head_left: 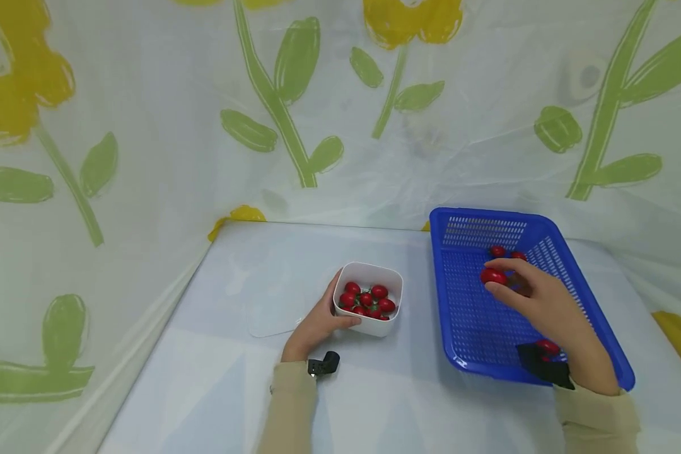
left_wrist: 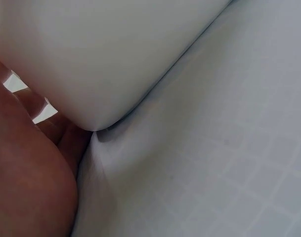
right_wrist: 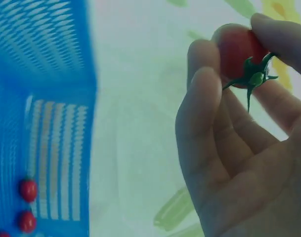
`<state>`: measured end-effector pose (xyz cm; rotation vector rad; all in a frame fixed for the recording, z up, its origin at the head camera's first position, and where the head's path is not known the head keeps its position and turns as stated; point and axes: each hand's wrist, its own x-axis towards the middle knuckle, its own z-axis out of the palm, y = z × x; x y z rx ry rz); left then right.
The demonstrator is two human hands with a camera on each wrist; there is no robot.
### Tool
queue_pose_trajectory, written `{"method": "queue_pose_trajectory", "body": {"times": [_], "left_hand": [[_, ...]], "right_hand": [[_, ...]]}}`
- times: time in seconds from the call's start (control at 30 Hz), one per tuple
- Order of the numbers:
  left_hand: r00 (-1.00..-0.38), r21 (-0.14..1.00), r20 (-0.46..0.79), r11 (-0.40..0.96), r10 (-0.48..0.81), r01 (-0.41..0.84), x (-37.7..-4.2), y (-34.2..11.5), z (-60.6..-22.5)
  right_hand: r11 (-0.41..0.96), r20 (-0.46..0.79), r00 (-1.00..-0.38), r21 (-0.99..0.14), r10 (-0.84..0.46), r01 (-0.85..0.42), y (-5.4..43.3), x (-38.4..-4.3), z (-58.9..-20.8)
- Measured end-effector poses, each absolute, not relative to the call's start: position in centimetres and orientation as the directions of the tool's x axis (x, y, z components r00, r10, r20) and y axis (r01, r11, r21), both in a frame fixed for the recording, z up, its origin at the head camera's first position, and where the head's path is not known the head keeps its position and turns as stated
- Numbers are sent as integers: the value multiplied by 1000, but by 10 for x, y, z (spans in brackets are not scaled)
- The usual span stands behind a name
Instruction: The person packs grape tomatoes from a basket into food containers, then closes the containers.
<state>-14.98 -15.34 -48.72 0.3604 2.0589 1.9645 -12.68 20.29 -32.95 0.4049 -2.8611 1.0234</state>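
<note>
My left hand (head_left: 316, 326) grips a white square container (head_left: 369, 326) by its left side, thumb along the near wall. Several red cherry tomatoes (head_left: 379, 291) with green stems lie inside it. In the left wrist view the white wall of the container (left_wrist: 110, 54) rests against my palm and fingers. Over the blue basket (head_left: 459, 328), my right hand (head_left: 550, 309) pinches a single cherry tomato (head_left: 492, 276) between thumb and fingertips. The right wrist view shows the green star-shaped stem of this tomato (right_wrist: 236, 52).
Two more tomatoes (head_left: 497, 251) lie at the basket's far end, and others (head_left: 547, 347) near its front, partly behind my right wrist. A faint, clear flat piece (head_left: 275, 309) lies left of the container. A flower-printed curtain (head_left: 164, 126) hangs behind the white table (head_left: 215, 391).
</note>
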Motion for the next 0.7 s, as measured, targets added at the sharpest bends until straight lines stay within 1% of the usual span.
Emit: {"method": "queue_pose_trajectory", "body": {"times": [0.07,0.13,0.3,0.4,0.53,0.7], "left_hand": [[-936,997,-25,74,351,1,-152,-154,-489],[-932,998,-30,70,361,-5,-152,-155,-487],[-923,999,-23,37,385,-9,-148,-155,-471],[-919,999,9,25,393,20,-147,-154,-464],[-918,999,24,21,397,35,-148,-153,-463],[-923,999,-11,34,385,2,-147,-155,-472]], "right_hand": [[723,174,-969,-645,-175,-247,196,-123,-329],[689,188,-971,-684,-150,-239,188,-118,-330],[606,255,-960,-747,-115,-271,170,-113,-335],[565,274,-958,-779,-83,-272,161,-114,-338],[539,270,-960,-800,-69,-263,153,-115,-342],[576,273,-959,-773,-74,-265,147,-116,-355]]}}
